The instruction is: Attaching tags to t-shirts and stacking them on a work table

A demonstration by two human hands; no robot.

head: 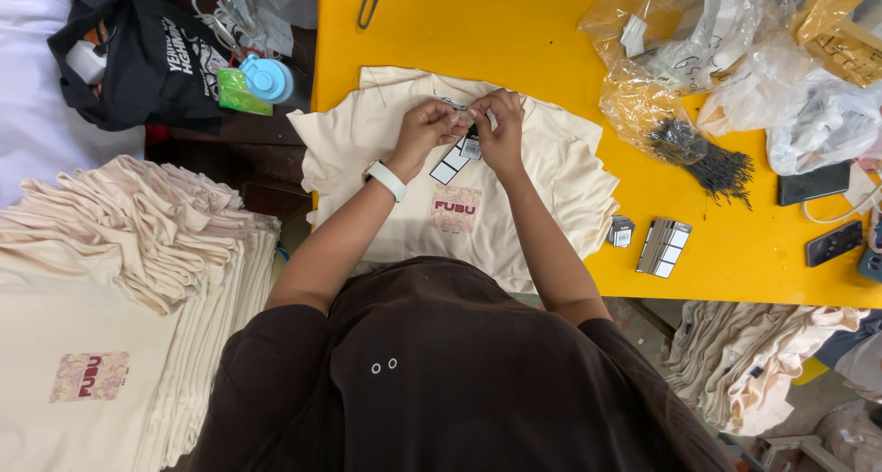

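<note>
**Both hands busy at the collar of a cream shirt**

A person in a dark brown top leans over a yellow desk. A cream T-shirt lies flat on it, neck toward the far side, a small pink and red print on its chest. Both hands meet at the neckline. The left hand, with a white watch on its wrist, has its fingers pinched together in a narrow grip on something small at the collar; what exactly sits between the fingertips is too small to tell. The right hand is touching it from the other side, fingers also closed tight on the same spot. Just below the hands hang paper tags, one white, one black, resting on the shirt.

To the right on the desk, well apart from the shirt, lies a bundle of black tag pins spilling from a yellowish plastic bag, with more crumpled clear bags behind it. Near the right edge of the shirt sits a stack of tags, and a smaller one beside it. A dark phone lies farther right.

At the left, off the desk, stands a tall pile of folded cream shirts. At the far left is a black bag.
</note>
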